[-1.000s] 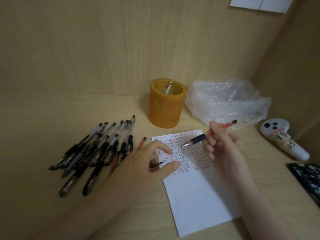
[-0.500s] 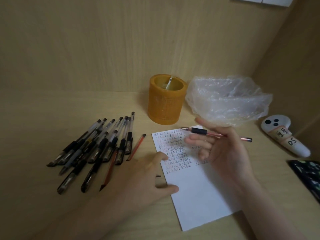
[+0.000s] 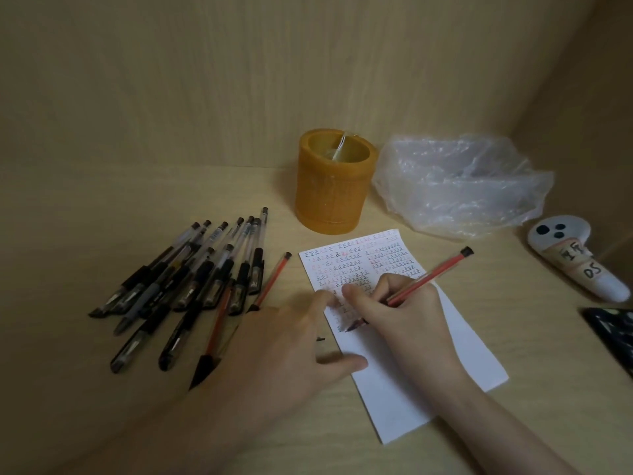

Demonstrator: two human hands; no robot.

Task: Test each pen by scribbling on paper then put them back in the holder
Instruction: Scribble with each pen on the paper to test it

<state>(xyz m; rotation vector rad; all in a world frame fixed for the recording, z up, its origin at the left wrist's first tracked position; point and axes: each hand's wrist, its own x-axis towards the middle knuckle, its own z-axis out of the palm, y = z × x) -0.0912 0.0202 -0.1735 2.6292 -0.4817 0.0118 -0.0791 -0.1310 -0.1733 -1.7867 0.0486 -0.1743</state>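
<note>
My right hand [image 3: 400, 313] grips a red pen [image 3: 442, 272] with its tip down on the white paper [image 3: 459, 354], whose upper half is covered in small written marks. My left hand [image 3: 291, 351] rests flat on the paper's left edge, fingers spread, holding it down. A small dark cap-like piece [image 3: 320, 338] shows between its thumb and forefinger. Several black pens [image 3: 191, 279] lie in a pile on the desk to the left, with two red pens [image 3: 270, 282] at the pile's right side. The orange holder [image 3: 334, 186] stands upright behind the paper with one clear item inside.
A crumpled clear plastic bag [image 3: 459, 186] lies right of the holder. A white controller-shaped object [image 3: 575, 258] with a taped label lies at the far right, and a dark patterned object [image 3: 613, 330] is at the right edge. Wooden walls close off the back and right.
My right hand turned the red pen from lying across its fingers into a writing grip and brought the tip down onto the paper. My left hand stayed pressing the paper's left edge.
</note>
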